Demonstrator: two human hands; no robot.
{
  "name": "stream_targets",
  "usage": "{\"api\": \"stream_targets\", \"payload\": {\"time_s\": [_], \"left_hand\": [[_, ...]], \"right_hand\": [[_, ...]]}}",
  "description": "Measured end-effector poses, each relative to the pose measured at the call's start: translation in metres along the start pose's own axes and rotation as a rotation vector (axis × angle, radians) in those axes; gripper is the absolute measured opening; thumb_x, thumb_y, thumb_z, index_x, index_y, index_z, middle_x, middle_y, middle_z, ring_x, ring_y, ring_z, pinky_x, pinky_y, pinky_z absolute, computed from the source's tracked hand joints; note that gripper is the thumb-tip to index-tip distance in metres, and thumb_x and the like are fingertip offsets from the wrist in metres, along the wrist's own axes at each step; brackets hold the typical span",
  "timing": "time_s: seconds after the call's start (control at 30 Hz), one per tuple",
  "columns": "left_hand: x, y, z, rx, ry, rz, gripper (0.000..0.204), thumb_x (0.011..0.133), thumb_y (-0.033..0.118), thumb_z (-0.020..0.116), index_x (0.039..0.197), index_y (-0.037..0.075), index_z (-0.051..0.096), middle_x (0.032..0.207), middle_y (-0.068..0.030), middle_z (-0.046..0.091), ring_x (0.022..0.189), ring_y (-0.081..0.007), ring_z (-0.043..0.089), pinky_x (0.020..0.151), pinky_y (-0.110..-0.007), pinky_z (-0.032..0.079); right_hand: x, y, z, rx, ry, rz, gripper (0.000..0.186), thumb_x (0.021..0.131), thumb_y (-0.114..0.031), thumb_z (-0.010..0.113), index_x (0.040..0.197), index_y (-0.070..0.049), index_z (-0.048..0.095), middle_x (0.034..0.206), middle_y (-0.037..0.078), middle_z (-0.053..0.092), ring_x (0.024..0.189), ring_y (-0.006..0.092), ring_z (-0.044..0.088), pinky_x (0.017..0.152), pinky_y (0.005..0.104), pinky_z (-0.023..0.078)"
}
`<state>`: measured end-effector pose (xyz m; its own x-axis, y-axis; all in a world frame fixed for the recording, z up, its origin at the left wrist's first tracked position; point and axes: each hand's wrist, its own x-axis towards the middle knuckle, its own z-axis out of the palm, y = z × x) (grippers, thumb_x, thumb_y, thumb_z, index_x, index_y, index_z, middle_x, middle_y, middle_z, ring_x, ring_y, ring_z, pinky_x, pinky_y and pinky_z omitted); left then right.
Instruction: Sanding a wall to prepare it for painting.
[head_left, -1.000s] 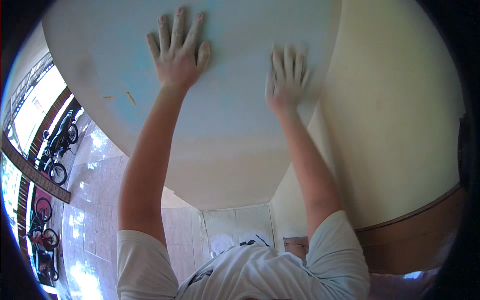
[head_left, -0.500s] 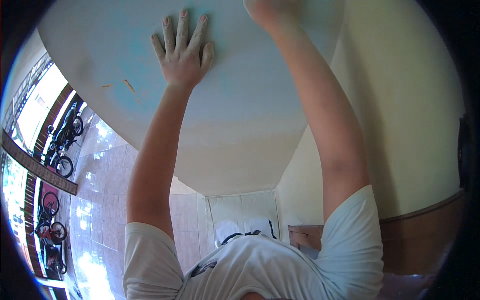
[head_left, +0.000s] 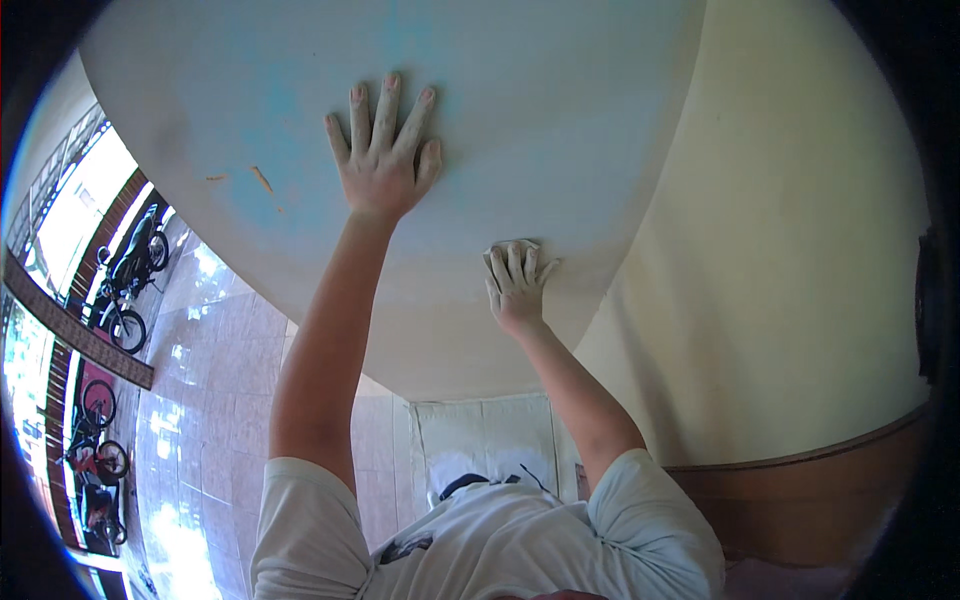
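Note:
A grey-white wall (head_left: 560, 120) with pale blue patches rises in front of me. My left hand (head_left: 383, 160) lies flat against it, fingers spread and dusty, holding nothing. Lower and to the right, my right hand (head_left: 517, 285) presses a thin, pale sheet of sandpaper (head_left: 512, 245) against the wall. Only the sheet's edge shows past the fingertips; the rest is hidden under the hand. Pale dust coats the fingers of this hand too.
A cream side wall (head_left: 790, 250) meets the patched wall at the right, with brown panelling (head_left: 800, 500) low down. Two orange-brown scrapes (head_left: 261, 179) mark the patched wall's left. Shiny tiles (head_left: 220, 400) cover the floor, and motorcycles (head_left: 130, 270) stand at the far left.
My right hand has come down the wall from the top edge of the view, bending the arm. The left hand appears slightly lower in the view, still flat on the wall.

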<state>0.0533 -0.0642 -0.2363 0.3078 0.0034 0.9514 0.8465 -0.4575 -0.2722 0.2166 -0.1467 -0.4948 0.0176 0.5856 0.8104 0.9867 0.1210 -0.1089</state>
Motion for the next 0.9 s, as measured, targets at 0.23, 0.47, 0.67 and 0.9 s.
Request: {"api": "stream_targets", "payload": {"time_s": [0.23, 0.47, 0.67, 0.9], "left_hand": [[-0.003, 0.001, -0.010, 0.022, -0.038, -0.013, 0.055, 0.085, 0.042, 0.055, 0.140, 0.040, 0.051, 0.152, -0.0013, 0.043, 0.140, -0.0338, 0.038, 0.113, -0.063, 0.016], [0.008, -0.004, -0.008, 0.007, 0.026, -0.005, 0.056, 0.083, 0.042, 0.058, 0.138, 0.040, 0.053, 0.151, -0.0005, 0.044, 0.137, -0.0329, 0.042, 0.111, -0.063, 0.020], [-0.012, -0.011, -0.018, -0.008, -0.068, 0.081, 0.056, 0.082, 0.038, 0.063, 0.137, 0.040, 0.054, 0.149, -0.0006, 0.046, 0.132, -0.0336, 0.047, 0.106, -0.064, 0.028], [-0.094, -0.107, -0.049, -0.066, -0.208, 0.008, 0.052, 0.086, 0.026, 0.055, 0.138, 0.024, 0.056, 0.151, -0.0158, 0.042, 0.136, -0.0446, 0.037, 0.111, -0.064, 0.020]], "right_hand": [[0.226, -0.024, -0.139, -0.018, 0.398, -0.106, 0.054, 0.093, -0.036, 0.054, 0.146, -0.027, 0.044, 0.152, 0.002, 0.039, 0.142, 0.0339, 0.030, 0.108, 0.0747, 0.007], [0.302, -0.032, -0.193, -0.256, 0.497, -0.026, 0.052, 0.100, -0.034, 0.044, 0.150, -0.020, 0.038, 0.157, 0.006, 0.031, 0.147, 0.0303, 0.022, 0.118, 0.0596, 0.013], [0.122, -0.012, -0.061, -0.151, 0.343, -0.025, 0.047, 0.094, -0.035, 0.051, 0.138, -0.019, 0.055, 0.149, 0.015, 0.042, 0.140, 0.0451, 0.031, 0.108, 0.0739, 0.008], [0.076, -0.007, -0.045, -0.056, 0.184, -0.004, 0.059, 0.094, -0.035, 0.050, 0.148, -0.014, 0.041, 0.154, 0.022, 0.031, 0.144, 0.0503, 0.018, 0.106, 0.0758, 0.001]]}}
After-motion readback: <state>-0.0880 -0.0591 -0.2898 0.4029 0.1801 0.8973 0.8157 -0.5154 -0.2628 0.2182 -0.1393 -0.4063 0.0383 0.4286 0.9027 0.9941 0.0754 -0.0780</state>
